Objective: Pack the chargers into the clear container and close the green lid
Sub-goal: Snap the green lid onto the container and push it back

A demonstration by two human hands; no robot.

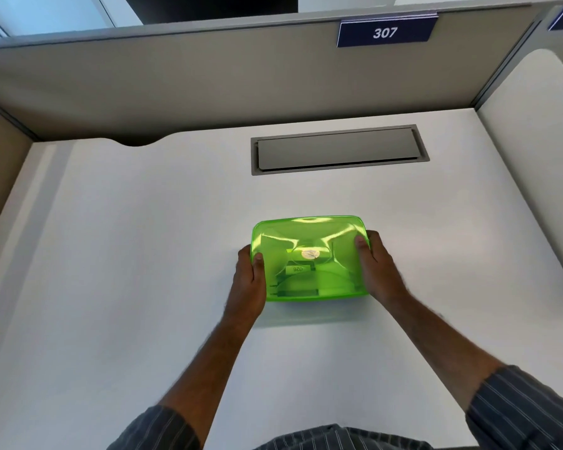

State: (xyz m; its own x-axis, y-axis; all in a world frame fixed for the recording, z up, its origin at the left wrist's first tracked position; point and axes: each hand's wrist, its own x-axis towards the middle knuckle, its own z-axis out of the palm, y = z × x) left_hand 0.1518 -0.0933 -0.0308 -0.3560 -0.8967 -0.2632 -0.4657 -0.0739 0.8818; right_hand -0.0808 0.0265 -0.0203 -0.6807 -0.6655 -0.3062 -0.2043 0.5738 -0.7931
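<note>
Packing is looking finished: left hand [252, 277] and right hand [372, 267] are gripping the green lid [309, 258] at centre frame, chargers [293, 287] showing beneath; sealing is possibly remaining.

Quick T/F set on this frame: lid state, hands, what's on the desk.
1. The green lid sits on top of the container. True.
2. Only the left hand touches the box. False: the right hand grips the opposite short side too.
3. Dark shapes show through the lid, so something is inside. True, though what they are cannot be told.
4. Loose chargers lie on the desk beside the box. False: none are visible on the desk.
5. The sign on the partition reads 307. True.
6. The flap set into the desk stands open. False: it lies shut.
</note>
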